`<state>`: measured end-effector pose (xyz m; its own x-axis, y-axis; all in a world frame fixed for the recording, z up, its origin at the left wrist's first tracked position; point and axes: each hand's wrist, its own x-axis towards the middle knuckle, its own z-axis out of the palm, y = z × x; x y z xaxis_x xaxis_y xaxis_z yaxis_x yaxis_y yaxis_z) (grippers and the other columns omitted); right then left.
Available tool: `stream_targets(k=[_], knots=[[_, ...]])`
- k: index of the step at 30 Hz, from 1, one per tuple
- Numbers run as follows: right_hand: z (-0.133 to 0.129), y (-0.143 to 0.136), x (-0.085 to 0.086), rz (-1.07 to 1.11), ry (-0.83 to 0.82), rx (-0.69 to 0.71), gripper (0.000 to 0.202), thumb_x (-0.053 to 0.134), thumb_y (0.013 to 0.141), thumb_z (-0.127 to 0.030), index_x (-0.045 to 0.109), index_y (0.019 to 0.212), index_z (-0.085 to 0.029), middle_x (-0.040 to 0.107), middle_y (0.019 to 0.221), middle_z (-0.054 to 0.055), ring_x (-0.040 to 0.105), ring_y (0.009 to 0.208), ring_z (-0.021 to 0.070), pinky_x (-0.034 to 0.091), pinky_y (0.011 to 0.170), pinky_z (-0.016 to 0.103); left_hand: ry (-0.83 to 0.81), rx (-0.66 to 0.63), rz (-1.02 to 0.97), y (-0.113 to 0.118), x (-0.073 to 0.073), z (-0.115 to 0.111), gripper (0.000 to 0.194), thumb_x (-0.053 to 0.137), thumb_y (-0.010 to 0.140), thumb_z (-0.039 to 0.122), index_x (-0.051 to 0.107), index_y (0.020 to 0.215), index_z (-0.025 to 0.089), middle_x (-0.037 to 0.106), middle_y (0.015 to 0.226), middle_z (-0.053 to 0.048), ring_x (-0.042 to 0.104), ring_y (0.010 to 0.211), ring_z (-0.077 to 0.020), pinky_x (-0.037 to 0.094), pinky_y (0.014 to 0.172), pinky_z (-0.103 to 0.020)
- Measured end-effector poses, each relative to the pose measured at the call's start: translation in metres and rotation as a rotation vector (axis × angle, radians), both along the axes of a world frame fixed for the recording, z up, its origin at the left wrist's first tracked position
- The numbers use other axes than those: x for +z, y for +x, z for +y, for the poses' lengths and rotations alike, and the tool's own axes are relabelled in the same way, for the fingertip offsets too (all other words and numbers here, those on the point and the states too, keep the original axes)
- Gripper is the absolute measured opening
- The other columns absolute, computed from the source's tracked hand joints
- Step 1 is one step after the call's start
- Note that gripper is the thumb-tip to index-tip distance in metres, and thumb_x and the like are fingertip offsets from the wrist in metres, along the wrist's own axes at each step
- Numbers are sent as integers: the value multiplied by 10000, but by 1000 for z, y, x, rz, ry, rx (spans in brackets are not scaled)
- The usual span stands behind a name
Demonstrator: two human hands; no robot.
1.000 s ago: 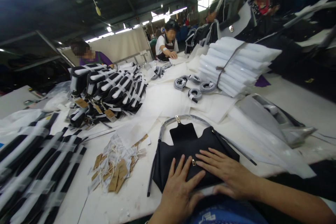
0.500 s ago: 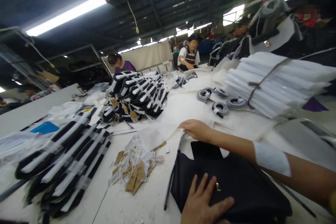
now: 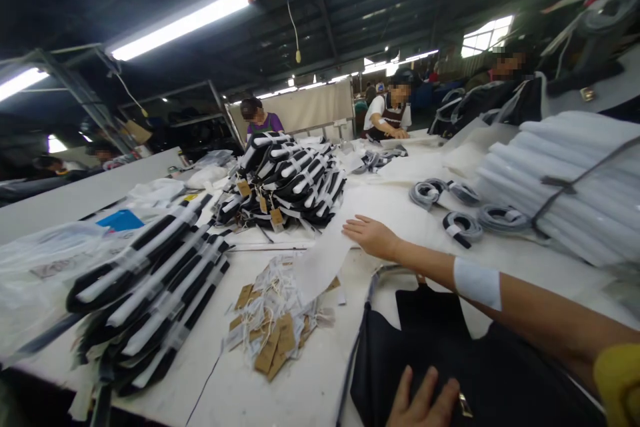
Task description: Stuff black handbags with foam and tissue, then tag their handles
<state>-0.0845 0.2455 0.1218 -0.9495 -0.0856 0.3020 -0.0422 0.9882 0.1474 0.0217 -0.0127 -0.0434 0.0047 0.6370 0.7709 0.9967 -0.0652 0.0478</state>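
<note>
A black handbag (image 3: 505,367) with a small gold clasp (image 3: 465,405) lies in front of me at the lower right, its flap spread toward the far side. My left hand (image 3: 425,400) rests on the bag beside the clasp, fingers apart, partly cut off by the lower frame edge. Beyond the bag, my right hand (image 3: 373,238) is stretched flat over the edge of a thin white sheet (image 3: 325,263), with a white patch on the forearm. A corner of that sheet overlaps a heap of brown and white hang tags (image 3: 277,340).
Wrapped black straps or handles form a pile (image 3: 295,180) at the back and a row (image 3: 150,293) at left. Grey coils (image 3: 463,227) and a tied stack of white foam sheets (image 3: 565,180) are at right. Two people sit across the table.
My view has swung left, shifting everything rightward. My right hand has moved farther over the sheet, whose corner now reaches across the tags. My left hand stays on the bag.
</note>
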Motion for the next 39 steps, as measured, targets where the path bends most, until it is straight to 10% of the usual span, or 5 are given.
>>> stream_targets(k=[6, 14, 21, 26, 39], knots=[[-49, 124, 57, 54, 110, -152, 470, 498, 851, -71, 619, 1302, -126, 675, 1261, 145, 678, 986, 258, 522, 808, 368, -334, -286, 79, -28, 55, -24, 683, 514, 909, 643, 270, 1520, 459, 444, 1534, -80, 463, 1376, -307, 491, 1031, -516], [-125, 263, 0, -127, -50, -243, 559, 513, 789, -64, 592, 1331, -173, 684, 1161, 127, 622, 881, 239, 495, 751, 359, -443, -280, -42, -20, 61, -36, 617, 581, 920, 530, 357, 1491, 461, 555, 1449, -26, 602, 1246, -261, 556, 983, -428], [-145, 283, -17, -179, -215, -233, 664, 516, 749, -82, 532, 1408, -165, 629, 1256, 143, 501, 1233, 323, 304, 1097, 562, -461, -192, 28, -14, 54, -49, 536, 511, 983, 395, 418, 1500, 292, 654, 1327, -68, 672, 1123, -271, 537, 1017, -439], [-153, 282, -22, -217, -171, -259, 820, 479, 698, -5, 438, 1489, -217, 358, 1573, 163, 535, 1246, 324, 452, 942, 452, -511, -169, 39, -15, 54, -48, 537, 496, 972, 491, 421, 1488, 362, 622, 1370, -38, 629, 1198, -293, 523, 1025, -483], [-155, 290, -21, -301, -133, -294, 917, 556, 678, -33, 360, 1527, -320, 555, 1435, 125, 608, 1138, 364, 463, 882, 526, -498, -226, 7, -16, 60, -46, 551, 534, 962, 447, 430, 1486, 309, 609, 1382, -68, 625, 1207, -292, 501, 1048, -475]])
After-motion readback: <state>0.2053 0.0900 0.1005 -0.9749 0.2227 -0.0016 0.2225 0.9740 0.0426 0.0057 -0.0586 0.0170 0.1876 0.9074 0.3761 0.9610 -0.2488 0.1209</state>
